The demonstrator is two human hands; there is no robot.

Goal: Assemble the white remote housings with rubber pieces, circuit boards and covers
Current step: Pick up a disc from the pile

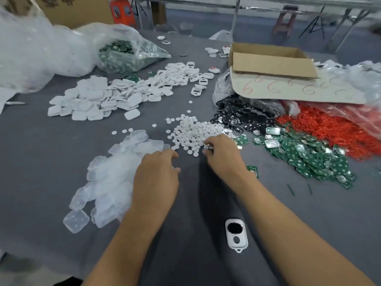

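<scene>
Grey table [51, 153], hands [156, 178] [222, 155] at white discs [191, 131]

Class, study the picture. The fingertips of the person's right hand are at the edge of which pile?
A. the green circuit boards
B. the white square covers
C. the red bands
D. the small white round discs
D: the right hand has its curled fingertips in the near edge of the small white round discs, with the green circuit boards lying apart, further to its right.
</scene>
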